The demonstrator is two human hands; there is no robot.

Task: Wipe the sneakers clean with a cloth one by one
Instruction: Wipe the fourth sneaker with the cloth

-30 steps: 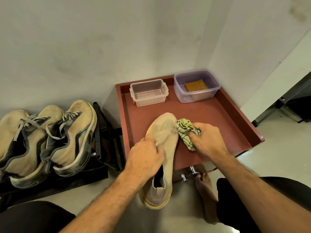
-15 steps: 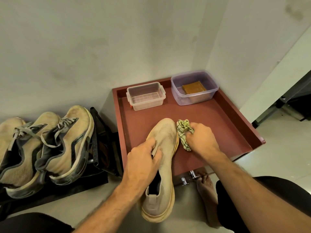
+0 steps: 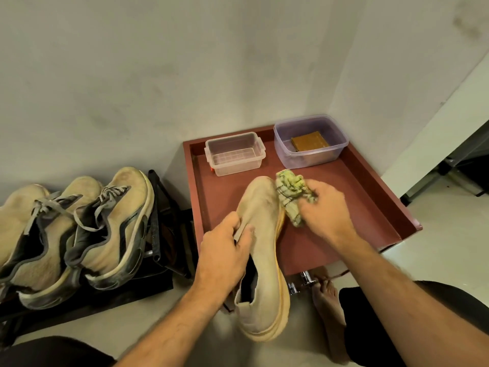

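Note:
A beige slip-on sneaker [image 3: 263, 250] with a yellowish sole lies toe-first over the front of the dark red tray [image 3: 365, 197], its heel hanging toward me. My left hand [image 3: 225, 247] grips its upper at the tongue, thumb and fingers pinching the fabric. My right hand [image 3: 324, 207] holds a crumpled green-and-white checked cloth [image 3: 291, 192] pressed against the right side of the toe. Laced beige sneakers with grey trim [image 3: 87, 229] stand on a black rack at the left.
At the back of the tray stand a clear plastic box [image 3: 235, 152] and a purple-tinted tub [image 3: 309, 144] holding a brown block. Grey walls close in behind and right. My bare foot [image 3: 328, 300] rests on the pale floor below the tray.
The cloth in my right hand has slid up along the sneaker's right side toward the toe. My left hand keeps its grip and the view has shifted slightly.

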